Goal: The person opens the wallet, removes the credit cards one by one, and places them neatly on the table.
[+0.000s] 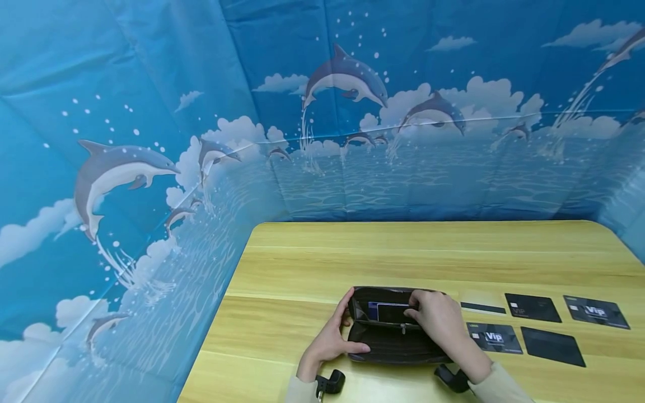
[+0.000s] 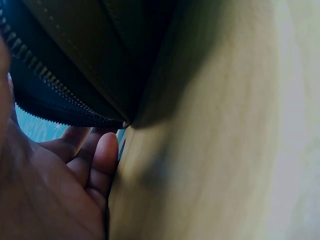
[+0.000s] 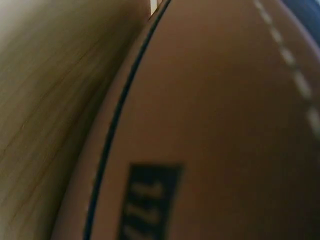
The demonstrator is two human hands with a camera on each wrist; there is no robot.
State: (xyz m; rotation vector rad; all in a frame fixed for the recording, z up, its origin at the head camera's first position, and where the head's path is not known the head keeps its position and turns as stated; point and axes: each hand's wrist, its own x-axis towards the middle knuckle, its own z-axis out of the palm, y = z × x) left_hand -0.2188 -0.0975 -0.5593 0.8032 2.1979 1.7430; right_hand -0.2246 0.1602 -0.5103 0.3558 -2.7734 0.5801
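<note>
Centrally, a dark zip-around wallet (image 1: 388,346) is lying open on the wooden table (image 1: 312,263), with a dark card (image 1: 392,313) and a blue item (image 1: 372,310) showing inside. Judging by its stitched, bending sides, the wallet is probably handling as light and soft, its outer edges offering the surest hold; the thin card, likely stiff and slick, is calling for a pinch at its exposed edge. The left hand (image 1: 330,334) is gripping the wallet's left side, thumb over the lower half; the right hand (image 1: 443,319) is reaching inside, bent fingers meeting the card's right end, though I cannot tell whether they are pinching it. Rightward, five loose cards (image 1: 552,346) are lying in two rows; beyond, a dolphin-printed curtain (image 1: 322,184) is hanging. The left wrist view is revealing metal zip teeth (image 2: 50,78) that are blurring together overhead; the right wrist view is showing a brown stitched surface (image 3: 215,125), apparently the wallet's outside, with a lettered patch (image 3: 150,200).
</note>
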